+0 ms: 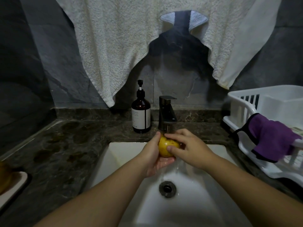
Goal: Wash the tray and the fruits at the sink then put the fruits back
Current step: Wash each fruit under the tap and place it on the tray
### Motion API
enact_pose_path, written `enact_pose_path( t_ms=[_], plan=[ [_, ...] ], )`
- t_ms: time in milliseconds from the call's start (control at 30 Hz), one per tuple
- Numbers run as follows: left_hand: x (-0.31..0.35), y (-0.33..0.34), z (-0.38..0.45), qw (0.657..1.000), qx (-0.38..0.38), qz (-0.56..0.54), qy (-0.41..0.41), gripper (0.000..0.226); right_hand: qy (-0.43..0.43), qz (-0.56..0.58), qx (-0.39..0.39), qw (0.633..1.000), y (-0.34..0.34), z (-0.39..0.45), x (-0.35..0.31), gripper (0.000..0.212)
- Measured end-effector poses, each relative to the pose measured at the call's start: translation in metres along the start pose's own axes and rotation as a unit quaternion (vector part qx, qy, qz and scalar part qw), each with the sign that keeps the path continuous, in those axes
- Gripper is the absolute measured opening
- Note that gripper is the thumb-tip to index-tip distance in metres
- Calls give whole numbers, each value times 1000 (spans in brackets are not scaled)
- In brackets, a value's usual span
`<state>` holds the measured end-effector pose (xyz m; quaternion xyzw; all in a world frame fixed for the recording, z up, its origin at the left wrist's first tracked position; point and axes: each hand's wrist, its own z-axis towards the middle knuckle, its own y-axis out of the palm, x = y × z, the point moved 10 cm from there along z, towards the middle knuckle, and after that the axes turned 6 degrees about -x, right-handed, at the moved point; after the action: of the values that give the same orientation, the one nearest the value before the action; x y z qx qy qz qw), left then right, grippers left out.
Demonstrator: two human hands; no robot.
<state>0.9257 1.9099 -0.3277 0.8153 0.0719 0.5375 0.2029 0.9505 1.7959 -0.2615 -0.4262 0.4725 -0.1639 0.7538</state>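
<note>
A yellow fruit with dark specks (164,147) is under the running water from the dark faucet (166,112), over the white sink (124,154). My left hand (153,154) cups the fruit from below and the left, fingers curled round it. My right hand (188,148) holds it from the right, thumb and fingertips pressed on its skin. A tray (18,182) lies at the far left edge of the counter, and something yellowish (5,176) sits on it, mostly cut off.
A brown pump bottle (141,115) stands left of the faucet. A white dish rack (265,115) with a purple cloth (275,138) draped over its rim sits on the right. White towels (124,46) hang on the wall above. The drain (167,188) lies in the basin's middle.
</note>
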Motion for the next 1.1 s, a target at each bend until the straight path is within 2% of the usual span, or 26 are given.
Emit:
enact_pose_path(
  t_ms=[133,200,267,333,400,467,533,600,733,900,1000,1100],
  plan=[
    [2,1,0,1000,-15,-27,2,64,-24,-1,47,999,-11,-4,-10,34],
    [1,3,-1,999,-20,-30,-4,66,-3,37,59,998,-15,-5,-4,35],
    [0,5,-2,999,-33,-34,-12,71,27,90,35,995,-11,-4,2,50],
    [-2,7,-2,998,-49,-39,-24,76,24,63,-11,998,1,-1,-2,73],
    [-5,5,-3,998,-48,-17,-41,79,20,25,-24,999,6,0,-5,82],
    [-2,-3,-1,999,-20,37,-31,78,30,78,-24,996,7,-1,-1,73],
    [8,-11,2,997,8,79,13,70,46,173,-42,983,13,-3,5,53],
    [12,-8,2,996,-7,78,34,60,85,230,-42,969,16,-3,10,38],
    [5,4,-2,997,-43,61,14,57,167,233,-13,958,16,-3,21,44],
    [4,1,1,998,-30,57,10,61,141,315,-23,938,19,1,19,24],
    [0,-2,1,997,-12,79,-3,64,146,310,-4,939,20,2,19,22],
    [0,-1,1,999,-5,54,-1,60,164,290,17,943,23,6,20,19]
  ],
)
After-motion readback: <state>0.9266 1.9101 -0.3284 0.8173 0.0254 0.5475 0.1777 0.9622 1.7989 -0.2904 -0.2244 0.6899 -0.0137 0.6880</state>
